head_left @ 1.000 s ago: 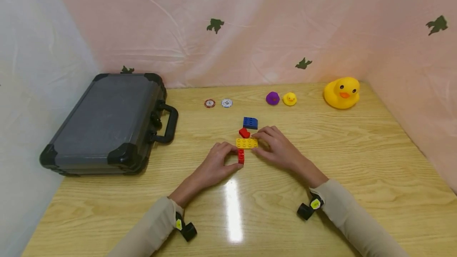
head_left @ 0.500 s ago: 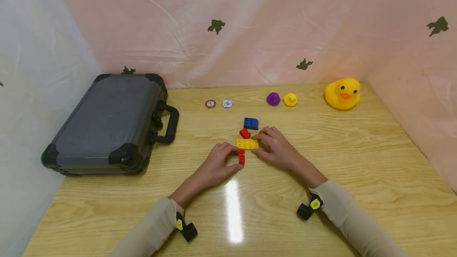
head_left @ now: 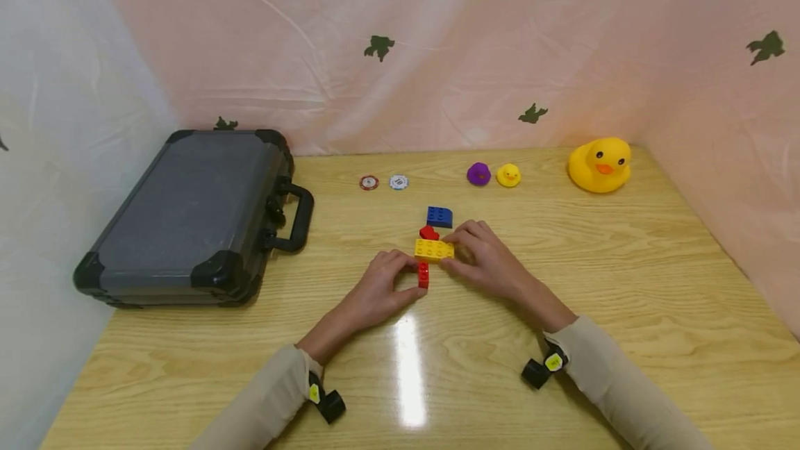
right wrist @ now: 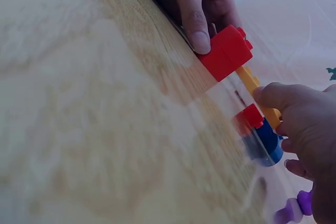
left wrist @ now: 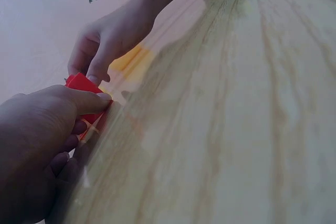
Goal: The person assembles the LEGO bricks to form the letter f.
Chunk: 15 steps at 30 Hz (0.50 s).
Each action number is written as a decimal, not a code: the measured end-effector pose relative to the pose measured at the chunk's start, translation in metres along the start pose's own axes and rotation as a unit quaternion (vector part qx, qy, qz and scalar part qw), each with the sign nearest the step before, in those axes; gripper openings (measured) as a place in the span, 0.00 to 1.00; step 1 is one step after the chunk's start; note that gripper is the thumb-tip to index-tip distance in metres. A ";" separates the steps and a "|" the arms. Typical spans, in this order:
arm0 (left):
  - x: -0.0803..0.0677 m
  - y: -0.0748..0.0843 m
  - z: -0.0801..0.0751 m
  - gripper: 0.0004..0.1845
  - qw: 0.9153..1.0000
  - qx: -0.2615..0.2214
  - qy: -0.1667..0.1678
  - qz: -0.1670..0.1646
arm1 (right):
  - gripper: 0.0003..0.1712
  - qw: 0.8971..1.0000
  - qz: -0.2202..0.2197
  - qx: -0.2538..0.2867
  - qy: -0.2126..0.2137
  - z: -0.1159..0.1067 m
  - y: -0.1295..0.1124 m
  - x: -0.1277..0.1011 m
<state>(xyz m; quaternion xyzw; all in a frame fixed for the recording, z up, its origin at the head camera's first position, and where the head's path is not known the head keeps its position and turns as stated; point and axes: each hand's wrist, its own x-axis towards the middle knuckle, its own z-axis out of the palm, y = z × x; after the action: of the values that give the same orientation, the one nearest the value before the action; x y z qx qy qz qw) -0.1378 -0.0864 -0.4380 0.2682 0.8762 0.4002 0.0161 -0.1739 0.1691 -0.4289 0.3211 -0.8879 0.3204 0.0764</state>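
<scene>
My left hand (head_left: 377,290) pinches an upright red toy brick (head_left: 423,275) between thumb and fingers at the middle of the table. In the right wrist view, that red brick (right wrist: 227,53) shows a seam across its side and studs on top. Just beyond it, my right hand (head_left: 486,261) pinches the right end of a long yellow brick (head_left: 431,249), which tilts slightly and has two rows of studs. A small red piece (head_left: 428,232) lies right behind the yellow brick, partly hidden by it. Farther back is a blue brick (head_left: 440,217) with one rounded corner.
A grey case (head_left: 187,210) with black corners and handle lies at the left. Toward the back are a red-edged chip (head_left: 369,182), a white chip (head_left: 398,182), a purple duck (head_left: 478,174), a small yellow duck (head_left: 509,175) and a large yellow duck (head_left: 600,165). Cloth hangs behind.
The yellow brick in my right hand has tipped and risen slightly, now covering part of the small red piece. My left hand and its red brick have stayed in place.
</scene>
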 end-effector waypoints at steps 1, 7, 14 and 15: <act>0.000 0.000 0.000 0.20 1.000 0.000 0.000 -0.001 | 0.19 1.000 0.004 0.001 0.000 -0.001 -0.001 0.000; -0.001 -0.001 0.000 0.21 1.000 0.004 0.001 -0.002 | 0.18 1.000 -0.001 0.007 0.010 -0.004 -0.006 0.001; -0.001 0.001 0.000 0.21 1.000 0.003 0.000 -0.001 | 0.19 0.999 -0.019 0.008 0.024 -0.008 -0.011 0.000; 0.000 0.001 0.000 0.21 1.000 0.004 0.000 -0.001 | 0.19 0.999 -0.024 0.007 0.028 -0.009 -0.011 0.000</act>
<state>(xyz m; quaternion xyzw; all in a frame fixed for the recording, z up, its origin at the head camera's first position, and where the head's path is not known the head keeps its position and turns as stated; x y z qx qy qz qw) -0.1371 -0.0863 -0.4372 0.2674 0.8780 0.3967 0.0155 -0.1677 0.1677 -0.4160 0.3341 -0.8752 0.3332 0.1070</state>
